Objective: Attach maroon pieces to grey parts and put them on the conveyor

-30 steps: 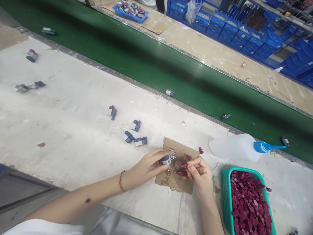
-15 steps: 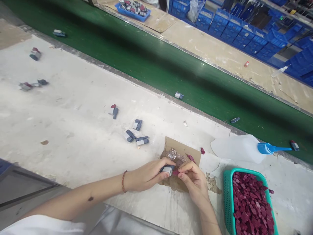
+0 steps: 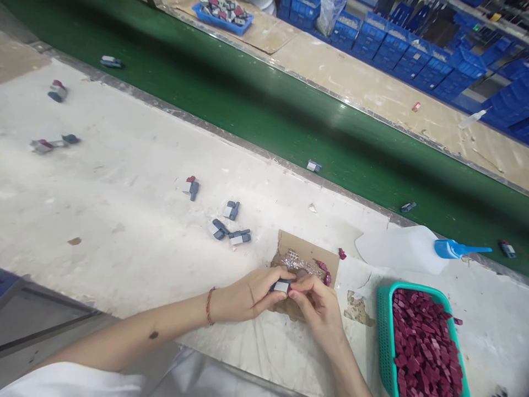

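Note:
My left hand (image 3: 256, 294) is closed around a small grey-and-dark-blue plastic part (image 3: 281, 286), held over a piece of brown cardboard (image 3: 308, 245). Thumb and forefinger of my right hand (image 3: 316, 303) pinch a small maroon piece (image 3: 289, 289) against the part's right end; the fingers cover most of it. Loose maroon pieces (image 3: 323, 267) lie on the cardboard beside a glittery, wet-looking patch (image 3: 298, 260). Left of the cardboard rest several similar grey-and-blue parts (image 3: 240, 237). One part (image 3: 191, 188) farther left carries a maroon piece.
A green basket (image 3: 384, 331) heaped with maroon pieces stands at the right. Behind it lies a white bottle (image 3: 400, 249) with a blue nozzle. A green conveyor belt (image 3: 248, 110) carrying several parts crosses behind the table. Beyond are a blue tray (image 3: 223, 22) and stacked blue bins (image 3: 397, 47).
My right hand has moved slightly left, bringing the maroon piece against the grey-and-blue part. Parts on the conveyor belt have shifted to the right.

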A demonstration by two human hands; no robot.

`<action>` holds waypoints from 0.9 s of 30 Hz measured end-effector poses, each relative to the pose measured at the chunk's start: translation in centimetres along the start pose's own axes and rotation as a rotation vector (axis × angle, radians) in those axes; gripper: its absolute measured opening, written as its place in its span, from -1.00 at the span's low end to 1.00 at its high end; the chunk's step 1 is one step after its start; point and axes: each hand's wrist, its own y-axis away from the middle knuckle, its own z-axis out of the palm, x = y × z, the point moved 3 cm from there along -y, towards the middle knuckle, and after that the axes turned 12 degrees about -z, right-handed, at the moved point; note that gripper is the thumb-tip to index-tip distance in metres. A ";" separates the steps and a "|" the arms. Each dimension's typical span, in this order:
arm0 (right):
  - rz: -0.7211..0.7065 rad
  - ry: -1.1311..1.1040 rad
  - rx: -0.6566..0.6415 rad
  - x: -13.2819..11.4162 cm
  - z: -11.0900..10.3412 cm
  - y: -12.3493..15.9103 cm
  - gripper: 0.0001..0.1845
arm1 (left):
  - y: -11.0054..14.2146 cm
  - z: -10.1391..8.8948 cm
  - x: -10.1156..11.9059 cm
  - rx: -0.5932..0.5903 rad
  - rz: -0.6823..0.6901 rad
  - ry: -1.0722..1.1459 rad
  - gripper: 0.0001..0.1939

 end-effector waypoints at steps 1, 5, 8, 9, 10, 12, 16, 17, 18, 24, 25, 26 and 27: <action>0.002 0.020 -0.002 -0.1 0.0 0.0 -0.82 | 0.0 0.0 0.1 0.002 0.006 -0.004 -0.62; 0.099 -0.004 -0.035 -0.5 -0.4 0.1 -0.80 | 0.1 -0.2 0.6 -0.030 0.009 0.001 -0.64; 0.119 -0.034 -0.031 -0.9 -0.6 0.3 -0.77 | 0.3 -0.2 0.8 -0.046 -0.008 -0.040 -0.63; 0.104 -0.023 -0.024 -1.0 -0.5 0.3 -0.76 | 0.4 -0.2 0.8 -0.037 -0.011 -0.068 -0.63; 0.086 -0.006 -0.019 -1.2 -0.4 0.3 -0.75 | 0.5 -0.2 0.8 -0.027 -0.008 -0.095 -0.62; 0.069 0.023 -0.005 -1.6 -0.1 0.4 -0.77 | 0.6 -0.3 1.1 -0.010 0.015 -0.130 -0.62; 0.080 0.098 0.010 -3.3 -1.2 1.0 -0.81 | -0.1 -0.7 2.7 -0.064 0.084 -0.152 -0.67; 0.081 0.162 0.023 -4.0 -2.1 1.3 -0.80 | -0.5 -1.0 3.2 -0.076 0.102 -0.169 -0.68; 0.082 0.254 0.055 -4.7 -3.4 1.7 -0.79 | -1.1 -1.3 3.5 -0.076 0.117 -0.191 -0.68; 0.486 1.054 0.465 -5.6 -14.3 5.0 -0.68 | -8.7 -7.0 2.2 0.256 -0.005 -0.219 -0.70; 0.546 1.165 0.458 -5.1 -15.6 5.4 -0.70 | -10.4 -8.2 1.6 0.320 -0.022 -0.253 -0.70; 0.579 1.243 0.434 -4.4 -16.5 5.6 -0.71 | -12.2 -9.4 1.2 0.375 -0.033 -0.306 -0.70; 0.581 1.300 0.406 -3.7 -17.2 5.8 -0.71 | -13.9 -10.4 0.8 0.418 -0.048 -0.380 -0.70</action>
